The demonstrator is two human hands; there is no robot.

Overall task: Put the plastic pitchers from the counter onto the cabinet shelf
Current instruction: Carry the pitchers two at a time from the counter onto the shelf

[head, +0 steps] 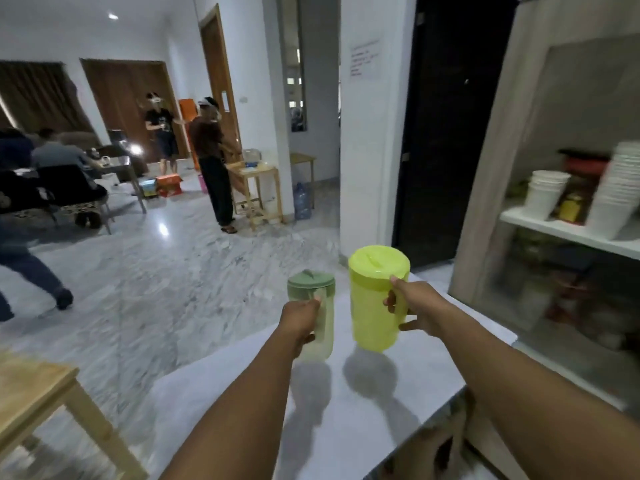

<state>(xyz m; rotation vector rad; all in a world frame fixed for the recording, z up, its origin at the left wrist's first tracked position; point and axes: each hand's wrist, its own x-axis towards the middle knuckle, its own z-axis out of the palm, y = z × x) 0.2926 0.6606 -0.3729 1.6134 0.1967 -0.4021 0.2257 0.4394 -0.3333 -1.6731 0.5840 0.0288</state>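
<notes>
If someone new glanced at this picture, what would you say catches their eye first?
The bright yellow pitcher, held by its handle in the right hand above the white counter. Beside it, the left hand holds a smaller green-lidded pitcher. At right, stacked white cups sit on the cabinet shelf.

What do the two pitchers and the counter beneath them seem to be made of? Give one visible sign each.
Yellow pitcher: translucent glossy plastic; light glows through its wall.
Green-lidded pitcher: paler, cloudy plastic body with an opaque matte lid.
Counter: smooth white, faintly veined, possibly marble or laminate.
</notes>
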